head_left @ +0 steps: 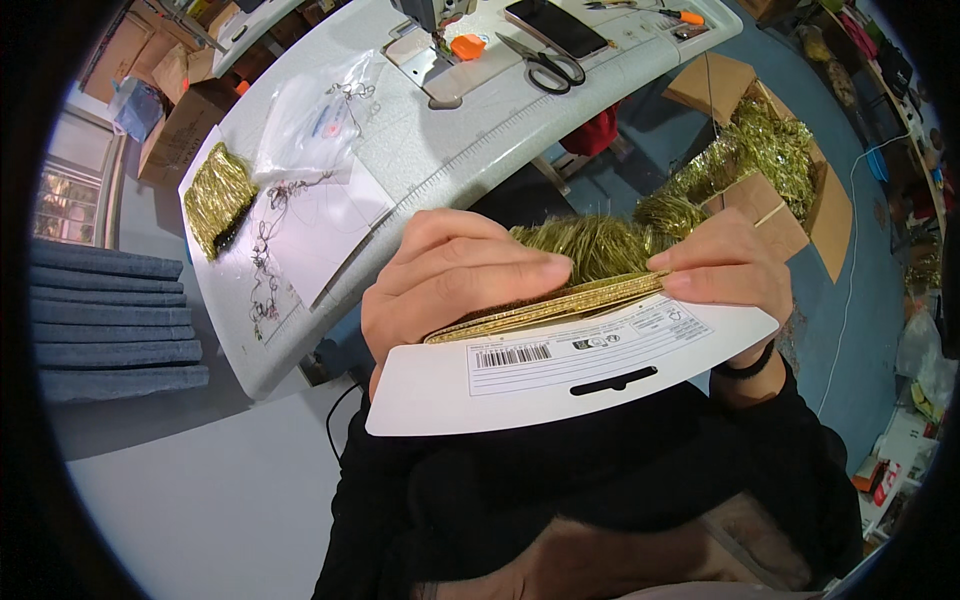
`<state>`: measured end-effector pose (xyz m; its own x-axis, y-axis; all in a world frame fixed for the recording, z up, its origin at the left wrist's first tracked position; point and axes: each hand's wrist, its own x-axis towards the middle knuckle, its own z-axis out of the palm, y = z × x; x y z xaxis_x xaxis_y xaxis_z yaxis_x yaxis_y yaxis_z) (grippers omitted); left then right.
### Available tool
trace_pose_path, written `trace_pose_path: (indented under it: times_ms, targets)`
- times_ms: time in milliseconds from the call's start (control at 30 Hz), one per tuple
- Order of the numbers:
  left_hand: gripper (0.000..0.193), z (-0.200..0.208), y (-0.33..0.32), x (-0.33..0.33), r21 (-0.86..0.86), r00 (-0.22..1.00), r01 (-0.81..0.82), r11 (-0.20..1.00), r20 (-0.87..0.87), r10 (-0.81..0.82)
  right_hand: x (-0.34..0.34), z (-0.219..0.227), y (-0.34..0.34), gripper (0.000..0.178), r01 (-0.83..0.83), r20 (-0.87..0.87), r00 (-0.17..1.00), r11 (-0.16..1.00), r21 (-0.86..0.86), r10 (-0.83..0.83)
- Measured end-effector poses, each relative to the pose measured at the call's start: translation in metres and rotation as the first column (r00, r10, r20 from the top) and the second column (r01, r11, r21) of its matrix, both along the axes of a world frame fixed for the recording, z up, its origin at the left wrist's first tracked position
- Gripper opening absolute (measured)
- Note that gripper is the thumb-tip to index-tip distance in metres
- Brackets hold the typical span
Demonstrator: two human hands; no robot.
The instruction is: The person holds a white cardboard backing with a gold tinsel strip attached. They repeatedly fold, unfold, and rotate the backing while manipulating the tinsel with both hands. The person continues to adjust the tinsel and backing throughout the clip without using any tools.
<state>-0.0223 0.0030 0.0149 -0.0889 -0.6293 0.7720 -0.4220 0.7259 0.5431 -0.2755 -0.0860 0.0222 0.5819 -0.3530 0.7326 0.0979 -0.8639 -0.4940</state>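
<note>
Close to my chest, both hands hold a folded piece of gold tinsel fringe (pixel 585 245). Its gold band (pixel 560 308) lies along the upper edge of a white hang card (pixel 520 400), which bears a barcode, printed lines and a dark hanging slot. My left hand (pixel 460 270) is closed over the band's left part, with the thumb pressed on the fringe. At the other end, my right hand (pixel 735 265) pinches the band and the card's edge between thumb and fingers. The fingers behind the card are hidden.
A sewing machine (pixel 435 20) stands on the white table (pixel 420 150), with scissors (pixel 545 68) and a phone (pixel 560 27) beside it. To the left lie a plastic bag (pixel 310 125), tangled threads and a gold tinsel bundle (pixel 218 200). An open cardboard box (pixel 830 225) with gold tinsel is right.
</note>
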Motion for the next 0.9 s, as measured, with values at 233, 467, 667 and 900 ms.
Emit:
trace_pose_path:
  times_ms: [233,467,667,900]
  targets:
    - [0.044,0.001,-0.001,0.020,-0.010,0.980,0.149,0.989,0.133,-0.147,0.001,0.003,0.002,0.036,0.068,-0.075,0.995,0.993,0.096,-0.061]
    - [0.030,0.001,-0.002,0.010,-0.014,0.994,0.055,0.998,0.096,-0.053,-0.001,0.001,-0.002,0.030,0.093,-0.093,0.993,0.976,0.198,-0.076]
    - [0.031,0.003,0.001,0.009,-0.025,0.989,-0.040,0.999,0.139,0.044,0.004,-0.005,-0.002,0.025,0.195,-0.035,0.981,0.935,0.295,-0.193]
    - [0.024,0.003,0.002,-0.008,0.007,0.954,-0.270,0.963,0.138,0.266,0.039,-0.021,0.001,0.019,0.211,0.137,0.931,0.806,0.553,-0.338]
